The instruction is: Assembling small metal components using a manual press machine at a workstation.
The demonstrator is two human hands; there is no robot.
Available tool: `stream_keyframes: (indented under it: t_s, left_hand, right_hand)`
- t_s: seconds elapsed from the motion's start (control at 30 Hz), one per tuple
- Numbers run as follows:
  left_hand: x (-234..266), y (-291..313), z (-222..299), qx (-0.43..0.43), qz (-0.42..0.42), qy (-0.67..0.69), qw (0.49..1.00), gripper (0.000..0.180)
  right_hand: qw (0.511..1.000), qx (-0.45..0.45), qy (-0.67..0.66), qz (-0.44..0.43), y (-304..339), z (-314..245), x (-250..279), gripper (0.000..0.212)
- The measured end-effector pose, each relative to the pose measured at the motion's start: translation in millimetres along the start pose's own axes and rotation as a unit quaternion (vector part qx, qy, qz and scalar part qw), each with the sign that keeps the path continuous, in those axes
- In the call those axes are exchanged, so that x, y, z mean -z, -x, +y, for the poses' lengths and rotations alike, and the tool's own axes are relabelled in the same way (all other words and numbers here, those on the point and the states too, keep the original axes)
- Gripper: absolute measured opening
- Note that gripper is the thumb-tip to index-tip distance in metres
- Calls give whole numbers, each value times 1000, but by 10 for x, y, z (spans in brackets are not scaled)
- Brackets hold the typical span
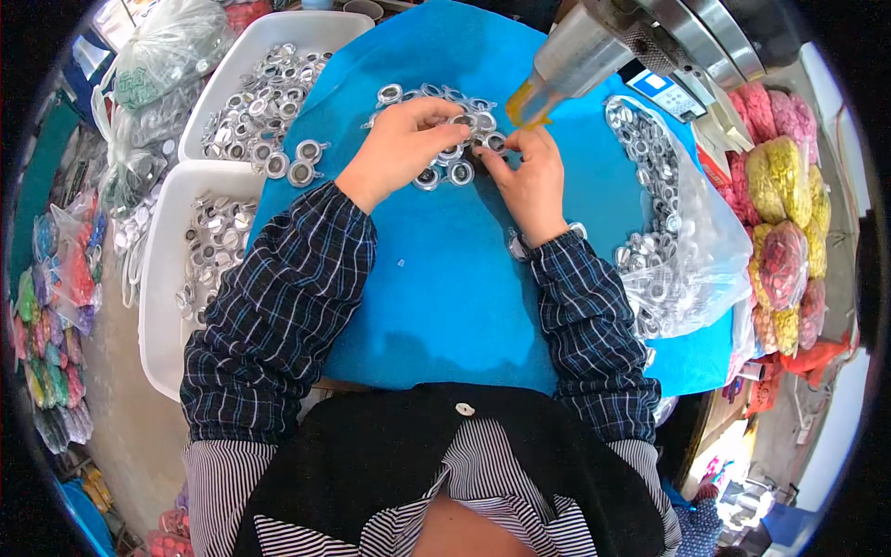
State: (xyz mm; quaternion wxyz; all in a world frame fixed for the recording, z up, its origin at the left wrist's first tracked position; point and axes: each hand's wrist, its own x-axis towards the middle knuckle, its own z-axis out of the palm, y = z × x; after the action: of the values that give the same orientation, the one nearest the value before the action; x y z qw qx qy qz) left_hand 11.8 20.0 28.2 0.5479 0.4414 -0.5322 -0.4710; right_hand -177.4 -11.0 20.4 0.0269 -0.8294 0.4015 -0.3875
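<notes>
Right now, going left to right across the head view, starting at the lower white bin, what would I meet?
Lower white plastic bin, left hand, right hand, clear plastic bag, yellow bundle.

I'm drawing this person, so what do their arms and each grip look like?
Both sleeve covers are dark and baggy, crossed by white and blue lines. Striped black-and-white sleeves show higher up. The left grip and right grip wear no gloves.
</notes>
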Motion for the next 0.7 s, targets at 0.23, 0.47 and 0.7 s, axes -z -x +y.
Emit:
stream_keyframes:
  t_s: [0.23,0.47,0.7]
  left_hand:
    - [90,39,114,62,-88,15,994,30]
    - [72,69,147,184,-191,171,949,31]
    - [20,89,105,227,-266,167,922,37]
  right_hand:
    - [968,-140,-209,-6,-1,75,287,17]
    - [834,-229,-492,-99,94,-201,495,19]
    - [888,-198,-400,-116,140,-266,401,19]
